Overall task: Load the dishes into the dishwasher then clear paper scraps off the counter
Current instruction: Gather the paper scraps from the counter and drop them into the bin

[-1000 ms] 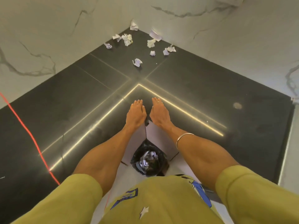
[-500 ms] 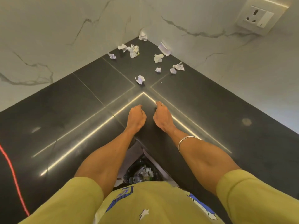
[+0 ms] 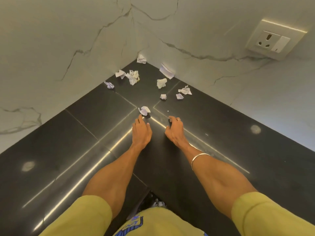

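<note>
Left hand (image 3: 141, 132) lies on the counter (image 3: 81, 143), fingers loosely spread and gripping nothing; its fingertips sit just short of the nearest scrap (image 3: 144, 110), possibly touching its near edge, though contact cannot be confirmed. That scrap lies straight ahead of the left hand, on the seam where the counter's two runs meet. It is a crumpled ball with no clear long axis.

Right hand (image 3: 173, 130) rests beside the left, apart from it, fingers bent onto the surface and holding nothing that shows. It is the farther of the two from the nearest scrap, which lies forward and to its left.

The remaining scraps (image 3: 162, 83) are scattered well beyond both hands, toward the inner corner; some lie against the walls (image 3: 221, 74).

Judgement: the left hand is better placed for the first pick. The walls close off the far side, so the only free travel is back toward the person, where a bin (image 3: 153, 200) shows partly below the counter edge.
</note>
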A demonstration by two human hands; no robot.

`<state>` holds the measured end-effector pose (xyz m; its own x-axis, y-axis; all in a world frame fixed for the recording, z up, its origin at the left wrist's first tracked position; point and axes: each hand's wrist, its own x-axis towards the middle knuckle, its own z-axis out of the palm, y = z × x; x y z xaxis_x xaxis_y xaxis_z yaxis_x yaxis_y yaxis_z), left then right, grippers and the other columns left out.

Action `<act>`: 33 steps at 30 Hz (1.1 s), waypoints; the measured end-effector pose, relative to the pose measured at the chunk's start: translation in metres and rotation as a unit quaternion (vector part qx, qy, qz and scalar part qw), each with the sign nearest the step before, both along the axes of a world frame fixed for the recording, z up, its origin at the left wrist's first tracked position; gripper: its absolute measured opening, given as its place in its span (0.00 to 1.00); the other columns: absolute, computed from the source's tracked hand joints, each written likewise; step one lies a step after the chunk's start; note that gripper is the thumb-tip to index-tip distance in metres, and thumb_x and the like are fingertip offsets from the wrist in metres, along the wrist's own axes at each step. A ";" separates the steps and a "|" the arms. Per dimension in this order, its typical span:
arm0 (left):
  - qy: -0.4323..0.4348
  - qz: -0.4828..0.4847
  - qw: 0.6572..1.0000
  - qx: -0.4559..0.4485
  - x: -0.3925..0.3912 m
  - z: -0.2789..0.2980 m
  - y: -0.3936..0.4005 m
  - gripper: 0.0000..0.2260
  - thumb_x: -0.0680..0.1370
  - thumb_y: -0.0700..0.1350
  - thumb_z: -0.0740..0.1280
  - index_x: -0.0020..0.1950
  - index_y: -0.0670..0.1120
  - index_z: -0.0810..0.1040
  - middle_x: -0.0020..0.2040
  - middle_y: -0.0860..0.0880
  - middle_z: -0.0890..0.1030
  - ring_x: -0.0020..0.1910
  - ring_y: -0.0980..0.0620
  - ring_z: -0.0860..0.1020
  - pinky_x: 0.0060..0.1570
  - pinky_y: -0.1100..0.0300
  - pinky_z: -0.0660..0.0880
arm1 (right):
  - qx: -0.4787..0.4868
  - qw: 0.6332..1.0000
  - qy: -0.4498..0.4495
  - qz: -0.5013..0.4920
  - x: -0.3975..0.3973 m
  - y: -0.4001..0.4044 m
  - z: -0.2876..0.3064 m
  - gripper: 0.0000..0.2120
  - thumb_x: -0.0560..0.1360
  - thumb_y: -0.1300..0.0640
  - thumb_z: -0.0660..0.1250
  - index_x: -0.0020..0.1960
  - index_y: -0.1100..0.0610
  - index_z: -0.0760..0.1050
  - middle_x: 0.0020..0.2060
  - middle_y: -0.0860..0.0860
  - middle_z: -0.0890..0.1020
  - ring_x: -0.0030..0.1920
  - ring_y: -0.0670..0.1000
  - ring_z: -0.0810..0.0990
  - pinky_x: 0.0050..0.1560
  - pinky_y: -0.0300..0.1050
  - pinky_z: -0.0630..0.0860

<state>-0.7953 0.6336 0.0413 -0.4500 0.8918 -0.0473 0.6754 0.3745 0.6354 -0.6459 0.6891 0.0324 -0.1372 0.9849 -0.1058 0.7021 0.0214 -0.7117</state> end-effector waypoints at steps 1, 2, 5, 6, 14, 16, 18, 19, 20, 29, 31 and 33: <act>-0.004 0.007 1.000 0.019 -0.001 -0.001 0.003 0.27 0.81 0.45 0.61 0.77 0.40 0.57 0.69 0.40 0.69 0.64 0.40 0.70 0.64 0.47 0.68 | -0.008 1.000 0.013 -0.016 -0.004 0.008 -0.002 0.21 0.71 0.64 0.63 0.65 0.57 0.72 0.56 0.55 0.74 0.57 0.55 0.73 0.59 0.43 0.70; -0.008 0.015 0.999 0.035 -0.003 -0.002 0.008 0.30 0.80 0.46 0.62 0.79 0.42 0.53 0.70 0.40 0.68 0.64 0.40 0.70 0.64 0.47 0.68 | -0.016 0.999 0.025 -0.031 -0.008 0.015 -0.002 0.22 0.72 0.63 0.64 0.66 0.57 0.72 0.57 0.55 0.74 0.58 0.54 0.73 0.61 0.44 0.71; -0.003 0.022 0.997 0.079 -0.014 -0.010 0.025 0.34 0.79 0.50 0.64 0.80 0.45 0.50 0.69 0.42 0.65 0.63 0.42 0.69 0.63 0.48 0.69 | -0.021 0.997 0.049 -0.061 -0.021 0.040 -0.007 0.22 0.75 0.59 0.66 0.68 0.56 0.71 0.57 0.55 0.74 0.60 0.53 0.73 0.64 0.46 0.71; 0.012 0.017 0.996 0.083 -0.018 -0.013 0.032 0.34 0.79 0.52 0.64 0.79 0.47 0.51 0.69 0.42 0.64 0.62 0.43 0.68 0.63 0.48 0.70 | -0.019 0.996 0.053 -0.068 -0.026 0.049 -0.009 0.21 0.76 0.58 0.66 0.68 0.56 0.70 0.56 0.54 0.75 0.61 0.52 0.73 0.64 0.46 0.70; 0.189 -0.048 0.980 0.039 -0.040 -0.035 0.091 0.10 0.81 0.51 0.60 0.61 0.51 0.71 0.57 0.47 0.69 0.49 0.48 0.66 0.51 0.52 0.71 | 0.003 0.989 0.106 -0.106 -0.054 0.113 -0.016 0.22 0.79 0.55 0.64 0.71 0.55 0.67 0.52 0.53 0.77 0.59 0.51 0.70 0.58 0.41 0.66; 0.181 -0.051 0.981 0.039 -0.046 -0.032 0.114 0.06 0.82 0.48 0.59 0.52 0.47 0.72 0.51 0.46 0.71 0.46 0.47 0.68 0.48 0.51 0.70 | 0.018 0.989 0.105 -0.100 -0.060 0.128 -0.017 0.22 0.78 0.55 0.65 0.71 0.53 0.67 0.52 0.54 0.77 0.58 0.51 0.71 0.57 0.40 0.64; 0.162 -0.058 0.985 0.033 -0.052 -0.029 0.136 0.11 0.82 0.48 0.56 0.48 0.44 0.74 0.48 0.45 0.73 0.46 0.45 0.71 0.48 0.49 0.71 | 0.028 0.992 0.095 -0.081 -0.064 0.141 -0.018 0.21 0.79 0.54 0.65 0.71 0.50 0.68 0.51 0.53 0.76 0.56 0.50 0.69 0.56 0.39 0.62; 0.143 -0.048 0.988 0.034 -0.055 -0.028 0.143 0.13 0.83 0.48 0.55 0.46 0.44 0.74 0.46 0.45 0.75 0.45 0.44 0.72 0.48 0.49 0.72 | 0.028 0.993 0.087 -0.072 -0.067 0.145 -0.019 0.21 0.78 0.53 0.65 0.70 0.48 0.69 0.51 0.52 0.75 0.55 0.49 0.68 0.56 0.40 0.62; 0.121 -0.027 0.992 0.038 -0.056 -0.026 0.146 0.15 0.83 0.49 0.54 0.43 0.44 0.74 0.43 0.45 0.76 0.44 0.44 0.74 0.47 0.49 0.72 | 0.030 0.994 0.077 -0.069 -0.069 0.147 -0.019 0.19 0.78 0.53 0.65 0.69 0.46 0.70 0.51 0.52 0.74 0.55 0.49 0.67 0.55 0.40 0.63; -0.141 0.177 0.970 0.091 -0.048 -0.024 0.146 0.32 0.83 0.55 0.51 0.23 0.42 0.70 0.20 0.47 0.73 0.25 0.45 0.75 0.35 0.52 0.75 | 0.095 0.988 0.096 -0.076 -0.070 0.139 -0.026 0.06 0.77 0.55 0.68 0.53 0.47 0.78 0.48 0.47 0.74 0.49 0.49 0.76 0.52 0.42 0.75; -0.266 0.176 0.942 0.108 -0.052 -0.022 0.147 0.32 0.84 0.54 0.50 0.26 0.41 0.75 0.21 0.45 0.77 0.25 0.44 0.79 0.34 0.55 0.77 | 0.097 0.985 0.107 -0.093 -0.075 0.142 -0.024 0.05 0.76 0.52 0.68 0.51 0.45 0.78 0.46 0.45 0.78 0.48 0.48 0.77 0.52 0.47 0.76; -0.384 0.183 0.901 0.082 -0.056 -0.016 0.152 0.29 0.85 0.54 0.52 0.30 0.40 0.74 0.26 0.43 0.81 0.29 0.40 0.82 0.33 0.55 0.77 | 0.055 0.989 0.091 -0.101 -0.081 0.147 -0.023 0.07 0.74 0.44 0.66 0.50 0.42 0.78 0.44 0.42 0.82 0.49 0.47 0.77 0.56 0.50 0.73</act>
